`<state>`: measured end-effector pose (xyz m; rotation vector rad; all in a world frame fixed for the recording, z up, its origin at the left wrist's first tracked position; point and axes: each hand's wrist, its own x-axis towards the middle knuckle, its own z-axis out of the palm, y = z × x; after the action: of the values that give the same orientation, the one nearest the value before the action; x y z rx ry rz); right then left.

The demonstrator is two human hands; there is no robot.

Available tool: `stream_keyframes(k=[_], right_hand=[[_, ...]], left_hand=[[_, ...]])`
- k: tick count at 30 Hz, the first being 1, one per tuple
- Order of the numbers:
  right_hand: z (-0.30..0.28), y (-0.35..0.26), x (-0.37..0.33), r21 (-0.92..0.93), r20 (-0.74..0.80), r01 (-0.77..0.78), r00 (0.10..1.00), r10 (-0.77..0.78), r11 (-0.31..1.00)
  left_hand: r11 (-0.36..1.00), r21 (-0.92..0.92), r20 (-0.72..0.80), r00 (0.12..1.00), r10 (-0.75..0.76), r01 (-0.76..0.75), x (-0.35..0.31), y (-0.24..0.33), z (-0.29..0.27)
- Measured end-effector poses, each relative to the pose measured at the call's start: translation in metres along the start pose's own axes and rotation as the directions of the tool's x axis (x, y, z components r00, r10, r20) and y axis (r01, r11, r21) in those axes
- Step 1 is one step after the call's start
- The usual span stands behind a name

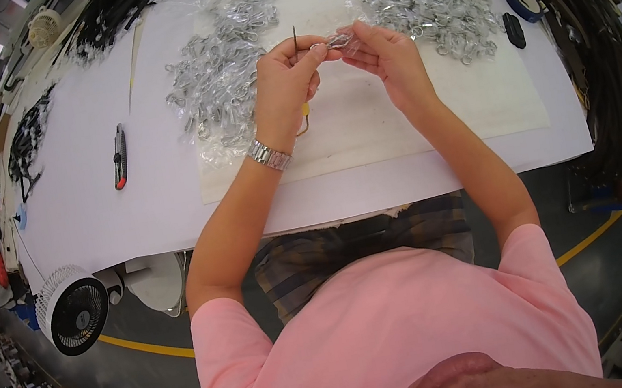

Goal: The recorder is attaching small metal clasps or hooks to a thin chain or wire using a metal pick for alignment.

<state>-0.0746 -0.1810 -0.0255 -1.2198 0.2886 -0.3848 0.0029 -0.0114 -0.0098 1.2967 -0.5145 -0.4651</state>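
Left hand [287,83] and right hand [395,63] fingertips pinched a wrapped metal piece [338,41], probably light, slippery, best held by its ends.

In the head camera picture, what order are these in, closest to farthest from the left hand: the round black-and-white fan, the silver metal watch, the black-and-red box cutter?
From the left hand:
1. Silver metal watch, just below it.
2. Black-and-red box cutter, off to the left.
3. Round black-and-white fan, down at lower left.
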Motion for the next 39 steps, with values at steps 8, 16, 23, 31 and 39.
stream_keyframes(k=[8, 16, 23, 31, 39], right_hand=[[0.009, 0.001, -0.009, 0.117, 0.049, 0.072, 0.996, -0.078, 0.991], [0.010, 0.003, -0.007, 0.118, 0.167, -0.094, 0.983, 0.073, 0.989], [0.009, -0.004, -0.006, 0.190, 0.161, -0.092, 0.985, 0.062, 0.977], [-0.009, -0.003, 0.001, 0.058, 0.501, -0.352, 0.820, 0.278, 0.934], [0.015, -0.011, -0.018, -0.530, 0.306, 0.131, 0.951, 0.045, 0.838]], left_hand=[[0.933, 0.358, 0.009, 1.000, 0.019, -0.021, -0.004, -0.002, 0.012], [0.991, 0.046, 0.107, 0.985, -0.132, 0.127, 0.000, -0.003, -0.001], [0.989, 0.022, 0.070, 0.987, -0.144, 0.143, 0.012, 0.005, -0.021], [0.993, 0.093, 0.217, 0.972, -0.094, 0.076, 0.010, 0.015, -0.018], [0.958, 0.283, 0.102, 0.995, 0.019, -0.047, 0.011, -0.002, -0.012]])
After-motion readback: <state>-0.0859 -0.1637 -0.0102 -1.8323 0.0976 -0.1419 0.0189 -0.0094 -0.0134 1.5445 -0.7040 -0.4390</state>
